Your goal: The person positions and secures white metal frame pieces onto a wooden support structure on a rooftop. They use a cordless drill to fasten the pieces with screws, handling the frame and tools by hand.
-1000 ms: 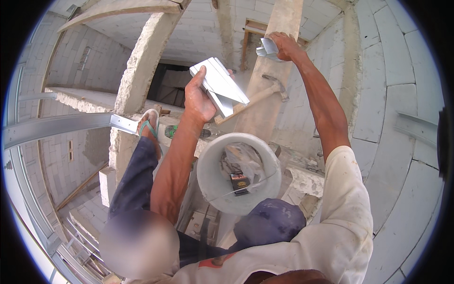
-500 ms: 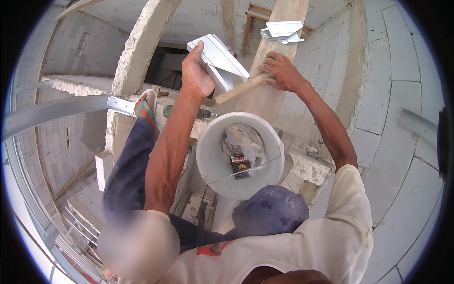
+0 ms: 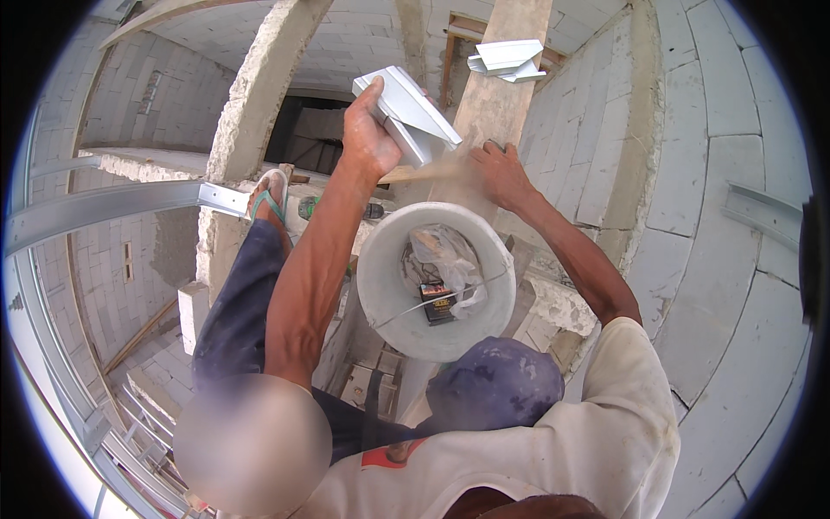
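Note:
My left hand (image 3: 370, 134) is closed around a folded, light grey metal channel piece (image 3: 413, 108), raised above the near end of a wooden plank (image 3: 484, 117). My right hand (image 3: 503, 177) grips a wooden stick (image 3: 415, 174), possibly a tool handle. It is smeared by motion and points left, just below the metal piece. What the stick's other end carries, if anything, is hidden by the fingers. Further along the plank lie similar bent metal channel pieces (image 3: 508, 60), apart from both hands.
Below my hands stands a pale bucket (image 3: 380, 303) holding a plastic bag (image 3: 445, 255) and a small black box (image 3: 437, 307). A green-black power drill (image 3: 373, 210) lies left of it. A metal channel (image 3: 112, 208) crosses at left, near my sandalled foot (image 3: 270, 197). Block walls (image 3: 718, 216) rise at right.
The wooden stick has swung up nearer the metal piece, and my right hand has shifted left and slightly down. My left hand has moved slightly right with the metal piece.

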`<action>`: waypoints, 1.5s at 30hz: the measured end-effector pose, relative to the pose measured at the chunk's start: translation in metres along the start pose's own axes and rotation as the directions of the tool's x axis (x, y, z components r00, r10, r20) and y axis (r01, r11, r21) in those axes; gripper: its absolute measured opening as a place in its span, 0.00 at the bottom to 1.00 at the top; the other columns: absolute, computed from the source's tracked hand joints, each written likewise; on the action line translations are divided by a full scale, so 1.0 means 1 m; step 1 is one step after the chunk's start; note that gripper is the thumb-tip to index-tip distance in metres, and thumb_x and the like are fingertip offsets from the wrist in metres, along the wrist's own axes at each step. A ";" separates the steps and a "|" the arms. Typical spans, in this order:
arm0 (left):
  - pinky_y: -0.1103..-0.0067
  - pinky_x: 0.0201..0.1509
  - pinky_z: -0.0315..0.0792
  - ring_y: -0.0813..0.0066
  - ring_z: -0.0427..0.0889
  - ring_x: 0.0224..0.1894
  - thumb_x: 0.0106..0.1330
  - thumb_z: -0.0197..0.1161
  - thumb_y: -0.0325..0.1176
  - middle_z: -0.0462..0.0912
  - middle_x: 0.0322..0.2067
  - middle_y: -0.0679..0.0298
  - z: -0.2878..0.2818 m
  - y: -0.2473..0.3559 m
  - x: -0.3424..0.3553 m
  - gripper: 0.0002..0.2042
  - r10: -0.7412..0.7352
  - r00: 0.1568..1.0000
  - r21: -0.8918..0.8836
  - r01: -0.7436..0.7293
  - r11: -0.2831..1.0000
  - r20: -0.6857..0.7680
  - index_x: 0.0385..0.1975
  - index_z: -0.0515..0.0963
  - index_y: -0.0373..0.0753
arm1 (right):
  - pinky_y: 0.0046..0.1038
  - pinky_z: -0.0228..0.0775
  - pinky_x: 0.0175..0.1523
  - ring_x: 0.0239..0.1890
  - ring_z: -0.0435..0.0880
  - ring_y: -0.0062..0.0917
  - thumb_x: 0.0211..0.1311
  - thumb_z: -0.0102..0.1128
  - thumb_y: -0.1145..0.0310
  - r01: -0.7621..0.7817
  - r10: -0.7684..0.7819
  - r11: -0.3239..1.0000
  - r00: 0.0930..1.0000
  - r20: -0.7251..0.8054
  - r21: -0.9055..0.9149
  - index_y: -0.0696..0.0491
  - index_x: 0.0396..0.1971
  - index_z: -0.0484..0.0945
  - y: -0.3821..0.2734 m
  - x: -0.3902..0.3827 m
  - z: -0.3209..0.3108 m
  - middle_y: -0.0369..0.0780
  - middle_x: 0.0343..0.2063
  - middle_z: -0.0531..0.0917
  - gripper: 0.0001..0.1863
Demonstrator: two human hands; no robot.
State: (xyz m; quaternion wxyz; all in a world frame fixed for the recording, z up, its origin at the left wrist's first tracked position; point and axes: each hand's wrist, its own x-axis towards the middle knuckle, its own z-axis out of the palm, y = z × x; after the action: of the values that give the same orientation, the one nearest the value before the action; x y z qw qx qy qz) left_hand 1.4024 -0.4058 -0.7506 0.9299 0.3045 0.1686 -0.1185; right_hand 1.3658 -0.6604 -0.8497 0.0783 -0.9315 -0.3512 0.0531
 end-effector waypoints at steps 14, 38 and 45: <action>0.56 0.71 0.68 0.53 0.77 0.62 0.79 0.51 0.47 0.78 0.59 0.50 0.006 -0.033 0.019 0.24 -0.155 0.986 0.064 0.151 0.987 0.061 0.65 0.68 0.36 | 0.46 0.72 0.64 0.63 0.77 0.44 0.65 0.69 0.43 -0.124 0.503 0.416 0.857 -0.114 0.901 0.59 0.66 0.70 -0.013 0.023 -0.064 0.52 0.57 0.80 0.41; 0.63 0.77 0.63 0.44 0.65 0.75 0.68 0.64 0.51 0.65 0.71 0.36 0.003 0.182 -0.036 0.44 -0.156 0.987 0.838 -0.124 -0.531 0.047 0.74 0.58 0.23 | 0.53 0.65 0.71 0.71 0.67 0.45 0.39 0.86 0.62 -0.327 0.345 0.918 0.938 -0.044 0.224 0.44 0.75 0.59 0.094 0.064 -0.018 0.42 0.71 0.70 0.59; 0.48 0.77 0.56 0.51 0.71 0.71 0.63 0.71 0.45 0.77 0.63 0.51 -0.043 0.336 -0.134 0.33 0.260 0.957 0.043 0.268 -0.963 -0.132 0.68 0.73 0.42 | 0.50 0.62 0.72 0.69 0.68 0.47 0.49 0.82 0.62 -0.189 0.233 0.952 0.958 -0.170 0.239 0.49 0.75 0.61 0.079 0.055 -0.038 0.47 0.67 0.72 0.53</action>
State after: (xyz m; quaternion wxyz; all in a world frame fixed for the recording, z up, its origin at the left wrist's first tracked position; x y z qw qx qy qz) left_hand 1.3784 -0.0993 -0.5549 -0.3031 0.9338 0.0311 -0.1877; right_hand 1.4638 -0.6868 -0.8295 0.2092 -0.9500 -0.2316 0.0080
